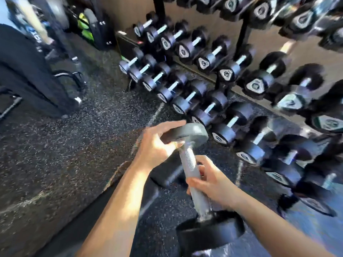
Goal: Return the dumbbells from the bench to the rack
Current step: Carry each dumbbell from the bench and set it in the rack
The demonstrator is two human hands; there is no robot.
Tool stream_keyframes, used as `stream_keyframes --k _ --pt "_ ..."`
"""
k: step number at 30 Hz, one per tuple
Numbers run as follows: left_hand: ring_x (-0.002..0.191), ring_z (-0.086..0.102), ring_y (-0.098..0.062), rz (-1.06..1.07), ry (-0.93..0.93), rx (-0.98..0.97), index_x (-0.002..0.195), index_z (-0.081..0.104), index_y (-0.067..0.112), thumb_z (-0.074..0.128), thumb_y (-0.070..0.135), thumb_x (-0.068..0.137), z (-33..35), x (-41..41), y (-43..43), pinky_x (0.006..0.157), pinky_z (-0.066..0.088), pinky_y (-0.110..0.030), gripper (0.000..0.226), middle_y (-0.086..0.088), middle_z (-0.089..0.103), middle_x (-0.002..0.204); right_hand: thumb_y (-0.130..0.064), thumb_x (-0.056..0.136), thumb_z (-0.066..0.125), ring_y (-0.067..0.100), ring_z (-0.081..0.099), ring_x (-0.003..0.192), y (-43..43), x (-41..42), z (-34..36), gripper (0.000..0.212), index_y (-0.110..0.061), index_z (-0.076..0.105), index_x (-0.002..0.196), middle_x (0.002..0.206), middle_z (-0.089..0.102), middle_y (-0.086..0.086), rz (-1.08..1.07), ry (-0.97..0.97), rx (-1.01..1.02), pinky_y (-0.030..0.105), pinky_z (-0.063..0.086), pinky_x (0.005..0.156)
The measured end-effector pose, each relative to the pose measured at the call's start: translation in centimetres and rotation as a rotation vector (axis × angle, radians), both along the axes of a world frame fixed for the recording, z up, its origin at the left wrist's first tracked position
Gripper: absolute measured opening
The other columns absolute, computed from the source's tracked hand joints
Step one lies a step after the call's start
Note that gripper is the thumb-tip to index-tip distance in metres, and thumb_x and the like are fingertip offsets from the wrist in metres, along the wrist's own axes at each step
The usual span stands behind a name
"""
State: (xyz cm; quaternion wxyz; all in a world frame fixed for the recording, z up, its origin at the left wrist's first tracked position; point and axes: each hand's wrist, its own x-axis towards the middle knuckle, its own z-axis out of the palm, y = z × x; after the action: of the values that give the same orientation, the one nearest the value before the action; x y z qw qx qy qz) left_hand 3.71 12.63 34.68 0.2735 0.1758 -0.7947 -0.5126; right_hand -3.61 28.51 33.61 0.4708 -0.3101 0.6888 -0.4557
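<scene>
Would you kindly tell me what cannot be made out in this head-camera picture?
- Weight markings on the black rubber-ended racked dumbbells: blurred, too small.
- An open slot on the black metal rack: not discernible; its right end is cut off.
- Bench: out of frame.
- Lower head of the held black dumbbell with knurled steel handle: blurred.

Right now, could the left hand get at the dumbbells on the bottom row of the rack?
Probably not yet: the left hand is busy gripping the top head of the carried dumbbell, which the right hand holds by its handle. The bottom row itself looks unobstructed just beyond it.
</scene>
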Motion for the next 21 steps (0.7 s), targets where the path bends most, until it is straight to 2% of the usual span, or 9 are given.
stream_keyframes --k 3,7,11,14,17,19,21 --pt "0.095 0.062 0.002 -0.136 0.024 0.040 0.104 0.062 0.029 0.069 -0.016 0.064 0.1 -7.5 3.4 0.081 0.047 -0.012 0.060 0.017 0.065 0.102 -0.001 0.086 0.055 0.016 0.065 0.065 4.1 -5.5 0.5 0.041 -0.015 0.034 0.118 0.093 0.059 0.011 -0.146 0.021 0.028 0.033 0.058 0.067" --pt "0.094 0.063 0.001 -0.301 0.044 0.047 0.103 0.062 0.033 0.075 -0.006 0.065 0.4 -15.9 7.9 0.082 0.047 -0.012 0.056 0.016 0.065 0.101 -0.003 0.086 0.057 0.018 0.065 0.067 9.1 -10.7 0.8 0.041 -0.016 0.035 0.118 0.104 0.058 0.017 -0.341 0.045 0.035 0.033 0.058 0.067" --pt "0.098 0.061 0.002 -0.460 0.038 0.062 0.105 0.063 0.026 0.074 -0.006 0.065 0.6 -23.1 12.3 0.086 0.045 -0.012 0.053 0.012 0.066 0.102 -0.004 0.085 0.058 0.022 0.065 0.074 13.3 -14.8 0.3 0.043 -0.016 0.036 0.120 0.100 0.058 0.013 -0.531 0.060 0.044 0.043 0.057 0.076" --pt "0.098 0.060 0.003 -0.573 0.020 0.078 0.102 0.063 0.032 0.074 -0.004 0.067 0.4 -27.6 15.0 0.086 0.045 -0.012 0.051 0.015 0.065 0.103 -0.004 0.084 0.059 0.009 0.063 0.067 15.7 -17.6 -0.1 0.042 -0.018 0.037 0.117 0.095 0.057 0.008 -0.659 0.057 0.042 0.031 0.056 0.069" --pt "0.098 0.060 0.000 -0.663 0.001 0.097 0.104 0.064 0.029 0.073 -0.002 0.069 0.0 -32.4 16.9 0.085 0.044 -0.012 0.048 0.013 0.066 0.103 -0.003 0.084 0.059 0.001 0.062 0.064 17.4 -21.0 -0.6 0.041 -0.016 0.039 0.116 0.095 0.058 0.005 -0.756 0.068 0.038 0.023 0.054 0.064" --pt "0.099 0.059 0.000 -0.722 0.005 0.100 0.103 0.063 0.031 0.073 -0.002 0.069 -0.2 -35.8 17.7 0.087 0.044 -0.013 0.049 0.012 0.065 0.104 -0.002 0.083 0.060 0.004 0.063 0.065 18.0 -23.6 -0.7 0.040 -0.018 0.041 0.114 0.097 0.059 0.009 -0.821 0.060 0.037 0.028 0.055 0.067" --pt "0.096 0.058 0.007 -0.774 0.031 0.068 0.102 0.061 0.032 0.073 -0.004 0.068 -0.4 -39.7 18.4 0.083 0.041 -0.007 0.051 0.017 0.064 0.102 0.001 0.082 0.060 0.011 0.063 0.061 18.1 -26.3 -0.8 0.038 -0.024 0.043 0.104 0.092 0.059 0.013 -0.898 0.015 0.018 0.035 0.056 0.064"
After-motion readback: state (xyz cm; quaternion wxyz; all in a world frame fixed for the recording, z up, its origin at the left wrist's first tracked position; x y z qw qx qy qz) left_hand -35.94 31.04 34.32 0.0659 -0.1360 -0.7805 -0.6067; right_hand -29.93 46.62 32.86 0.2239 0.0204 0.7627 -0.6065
